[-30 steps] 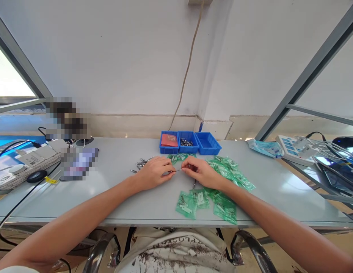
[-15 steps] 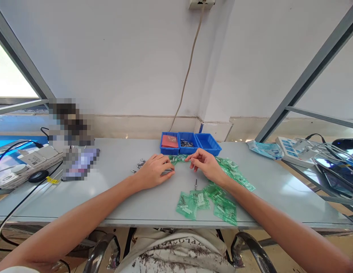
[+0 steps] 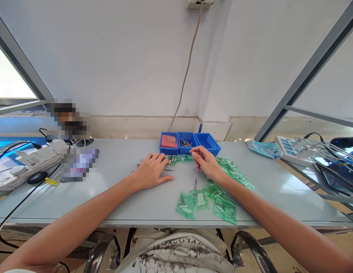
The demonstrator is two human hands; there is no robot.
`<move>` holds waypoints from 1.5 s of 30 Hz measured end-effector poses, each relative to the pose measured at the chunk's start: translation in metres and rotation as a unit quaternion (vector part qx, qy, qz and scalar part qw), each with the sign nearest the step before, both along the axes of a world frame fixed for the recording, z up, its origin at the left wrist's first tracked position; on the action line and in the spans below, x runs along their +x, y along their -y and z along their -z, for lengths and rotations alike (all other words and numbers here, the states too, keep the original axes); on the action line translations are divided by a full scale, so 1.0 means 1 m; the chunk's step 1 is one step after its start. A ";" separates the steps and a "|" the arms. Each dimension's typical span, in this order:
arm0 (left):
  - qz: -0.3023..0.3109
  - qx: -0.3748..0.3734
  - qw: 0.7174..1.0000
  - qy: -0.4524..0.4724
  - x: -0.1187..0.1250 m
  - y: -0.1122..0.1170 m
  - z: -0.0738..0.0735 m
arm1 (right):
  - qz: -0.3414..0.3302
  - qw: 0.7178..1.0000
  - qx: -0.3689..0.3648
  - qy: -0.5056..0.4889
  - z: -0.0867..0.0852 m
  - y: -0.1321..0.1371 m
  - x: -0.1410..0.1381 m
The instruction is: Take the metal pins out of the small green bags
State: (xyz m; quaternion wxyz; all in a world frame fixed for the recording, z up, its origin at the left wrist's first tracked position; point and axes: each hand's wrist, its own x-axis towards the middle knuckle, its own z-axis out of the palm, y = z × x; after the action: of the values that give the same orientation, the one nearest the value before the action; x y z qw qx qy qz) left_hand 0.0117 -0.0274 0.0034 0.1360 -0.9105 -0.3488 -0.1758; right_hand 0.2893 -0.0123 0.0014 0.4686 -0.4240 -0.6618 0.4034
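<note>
A thin pin point(image 3: 168, 170) lies flat on the table point(image 3: 122, 197), just beside the fingertips of the left hand point(image 3: 151, 171). That hand rests palm down on the table with its fingers spread and loose, gripping nothing. A small scatter of metal parts point(image 3: 139, 164) sits just past its knuckles, on the far left side.

The right hand point(image 3: 207, 163) is lifted off the table, well apart from the pin, with its fingers curled and the thumb and forefinger drawn together at the front of the bins point(image 3: 210, 148). It may be pinching something tiny, but the tips are too small in the view to tell. A second, short pin point(image 3: 195, 184) lies on the table below this wrist, between the two forearms.

Green bags point(image 3: 234, 173) spread in a band under and to the right of the right hand, and more of them lie in a loose heap near the table's front edge point(image 3: 206, 203).

The three blue bins stand side by side at the back of the table. The left bin point(image 3: 168, 150) holds something red, the middle bin point(image 3: 183, 149) holds small metal pieces, and the right one looks bare inside.

A cable point(image 3: 187, 68) runs down the wall behind the bins. A power strip point(image 3: 290, 146) with cords lies on a shelf to the far right.
</note>
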 end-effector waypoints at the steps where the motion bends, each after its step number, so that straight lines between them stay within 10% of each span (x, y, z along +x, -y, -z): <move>1: -0.005 0.002 1.000 -0.004 -0.001 -0.001 0.000 | -0.001 1.000 -0.001 0.002 0.001 0.000 0.000; 45: -0.149 -0.039 0.987 -0.051 -0.008 -0.005 0.000 | 0.001 1.000 -0.007 0.017 0.002 0.001 0.003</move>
State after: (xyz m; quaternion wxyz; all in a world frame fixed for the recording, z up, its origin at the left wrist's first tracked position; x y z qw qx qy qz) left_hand 0.0036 -0.0225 0.0031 0.1426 -0.8608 -0.4796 -0.0936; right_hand 0.2920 -0.0131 -0.0002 0.4548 -0.4347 -0.6663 0.4003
